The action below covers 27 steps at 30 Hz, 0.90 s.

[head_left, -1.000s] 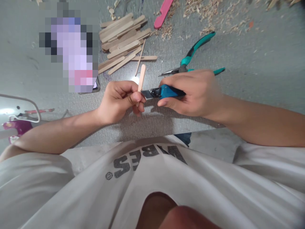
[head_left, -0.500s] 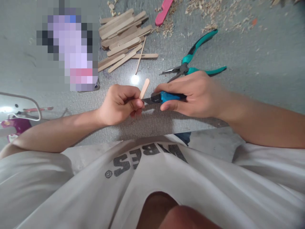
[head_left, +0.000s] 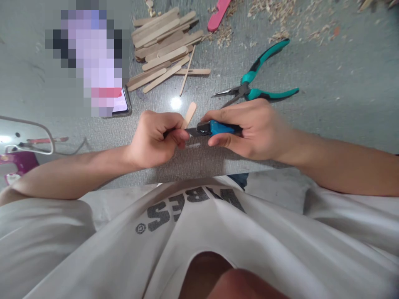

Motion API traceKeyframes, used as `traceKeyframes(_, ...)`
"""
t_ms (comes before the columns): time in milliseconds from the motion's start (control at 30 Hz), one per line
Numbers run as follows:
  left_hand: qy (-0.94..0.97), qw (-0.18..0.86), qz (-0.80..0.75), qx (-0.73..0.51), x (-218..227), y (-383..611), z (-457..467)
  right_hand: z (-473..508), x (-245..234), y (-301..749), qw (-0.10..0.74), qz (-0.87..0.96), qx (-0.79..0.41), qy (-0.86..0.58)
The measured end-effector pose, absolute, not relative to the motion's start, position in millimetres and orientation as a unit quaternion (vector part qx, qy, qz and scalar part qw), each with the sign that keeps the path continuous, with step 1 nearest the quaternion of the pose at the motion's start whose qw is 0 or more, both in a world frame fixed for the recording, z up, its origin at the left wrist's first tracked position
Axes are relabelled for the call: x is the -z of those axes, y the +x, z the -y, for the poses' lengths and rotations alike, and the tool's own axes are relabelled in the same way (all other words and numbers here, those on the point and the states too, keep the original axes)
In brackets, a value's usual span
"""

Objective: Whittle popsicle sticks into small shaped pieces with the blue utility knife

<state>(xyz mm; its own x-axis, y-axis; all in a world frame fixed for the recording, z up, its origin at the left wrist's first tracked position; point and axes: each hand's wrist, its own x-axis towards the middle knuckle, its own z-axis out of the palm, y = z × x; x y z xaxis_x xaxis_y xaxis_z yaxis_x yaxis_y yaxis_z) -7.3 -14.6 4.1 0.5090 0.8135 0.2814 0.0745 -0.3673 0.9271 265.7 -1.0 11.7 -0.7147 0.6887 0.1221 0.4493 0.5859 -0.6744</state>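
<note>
My left hand (head_left: 156, 139) pinches a wooden craft stick (head_left: 190, 113) between thumb and fingers, its rounded end pointing up and slightly right. Its lower part is hidden in the fingers. A blue and black utility knife (head_left: 220, 127) is gripped in my right hand (head_left: 260, 129), thumb below the handle and index finger along the top. The dark blade points left and reaches the stick right at my left fingertips; whether it cuts into the wood I cannot tell. Just beyond my right hand lie green-handled long-nose pliers (head_left: 244, 89), jaws to the left.
A pile of craft sticks (head_left: 165, 50) lies at the back. Near it are a pink-handled tool (head_left: 219, 15) and scattered wood shavings (head_left: 277, 12). At left, a phone (head_left: 124, 104) lies partly blurred out. A pale cable (head_left: 46, 133) and a purple object (head_left: 20, 162) are at the far left.
The view has shifted slightly, so the tabletop things appear a little farther right. My left thumb has bent lower along the stick. Both hands keep their hold, and the blade stays at the stick.
</note>
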Motion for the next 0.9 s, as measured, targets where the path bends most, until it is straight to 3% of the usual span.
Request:
traceKeyframes(267,0.527,0.663,-0.366,-0.386,-2.0,-0.2,18.5,4.9,-6.9,263.6,0.197,0.868,-0.175,-0.420)
traceKeyframes(700,0.475,0.686,-0.398,-0.381,-4.3,1.7,15.5,7.5,-2.3,264.7,0.209,0.879,-0.054,-0.425)
traceKeyframes(900,0.478,0.683,-0.389,-0.392,-3.6,1.3,14.7,4.3,-3.7,268.6,0.280,0.864,-0.082,-0.410)
